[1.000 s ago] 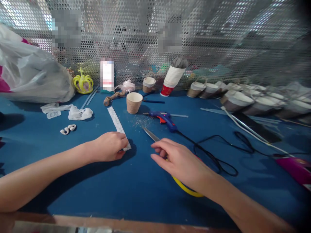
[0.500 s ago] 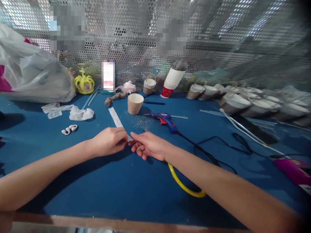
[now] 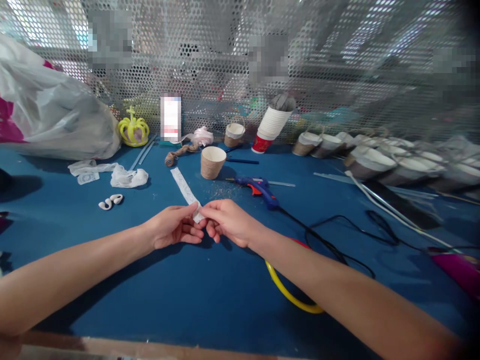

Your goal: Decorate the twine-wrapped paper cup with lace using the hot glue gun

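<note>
Leftward from above the scissors, the right hand [image 3: 230, 223] has come over since a second ago to join the left hand [image 3: 173, 227] at the near end of the white strip [image 3: 182, 185]. The left grip is clamped on that end, thumb over the top, with the other fingers loosely spread; the right grip is pinched together on its right edge.

Across the far side runs a perforated screen [image 3: 210, 55], with the blue table [image 3: 150, 300] in front of it. A bulging plastic bag [image 3: 56, 105] fills the far left, and a crowd of lined cups [image 3: 369, 162] sits far right. Left of those, a stack of white cups [image 3: 273, 124] leans, its lowest cup red. Under the right forearm curves a yellow handle [image 3: 288, 299], partly hidden. Farther off lies a blue glue gun [image 3: 262, 190], its nozzle pointing left, near an upright tan cup [image 3: 212, 166]. A yellow crown ornament [image 3: 132, 125] stands beside the bag. The patterned strip slants from the hands toward the far left, left of the tan cup. Smallest are two white curled pieces [image 3: 118, 198], on the left of the table.
</note>
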A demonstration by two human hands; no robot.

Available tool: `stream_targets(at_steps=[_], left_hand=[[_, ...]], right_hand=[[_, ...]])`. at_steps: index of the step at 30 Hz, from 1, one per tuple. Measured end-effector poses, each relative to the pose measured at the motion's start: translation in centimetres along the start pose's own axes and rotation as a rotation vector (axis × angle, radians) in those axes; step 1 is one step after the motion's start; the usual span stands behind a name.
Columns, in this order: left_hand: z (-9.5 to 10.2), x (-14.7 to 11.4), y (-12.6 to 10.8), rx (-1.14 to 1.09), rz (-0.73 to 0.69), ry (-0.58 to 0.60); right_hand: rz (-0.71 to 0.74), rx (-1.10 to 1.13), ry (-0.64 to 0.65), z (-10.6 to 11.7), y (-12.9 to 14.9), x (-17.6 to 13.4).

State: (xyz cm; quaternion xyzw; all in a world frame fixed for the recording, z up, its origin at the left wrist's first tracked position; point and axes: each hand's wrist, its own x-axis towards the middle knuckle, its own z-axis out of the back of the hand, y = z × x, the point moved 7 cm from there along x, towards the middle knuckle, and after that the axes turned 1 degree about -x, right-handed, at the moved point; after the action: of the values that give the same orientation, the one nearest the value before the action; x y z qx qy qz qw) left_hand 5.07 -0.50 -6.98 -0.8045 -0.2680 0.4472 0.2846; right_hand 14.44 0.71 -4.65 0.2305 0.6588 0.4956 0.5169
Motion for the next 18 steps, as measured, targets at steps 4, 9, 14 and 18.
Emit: stream_targets(at_steps=[4,9,14,18], left_hand=[[-0.2,0.3,-0.4,-0.022,-0.087,-0.055],[0.1,0.2,-0.8,-0.081,-0.156,-0.103],[0.4,0.3,-0.8,-0.145,-0.182,-0.106],[0.4,0.2,-0.9,-0.173,-0.205,-0.108]], right_hand=[[0.042,-0.113,0.020,0.8,0.8,-1.6],[0.213,-0.902,-0.398,6.7,2.4,-7.2],[0.020,-1.494,-0.453,9.0,-1.9,-10.8],[0.001,-1.573,-0.465,8.4,-3.0,-10.5]])
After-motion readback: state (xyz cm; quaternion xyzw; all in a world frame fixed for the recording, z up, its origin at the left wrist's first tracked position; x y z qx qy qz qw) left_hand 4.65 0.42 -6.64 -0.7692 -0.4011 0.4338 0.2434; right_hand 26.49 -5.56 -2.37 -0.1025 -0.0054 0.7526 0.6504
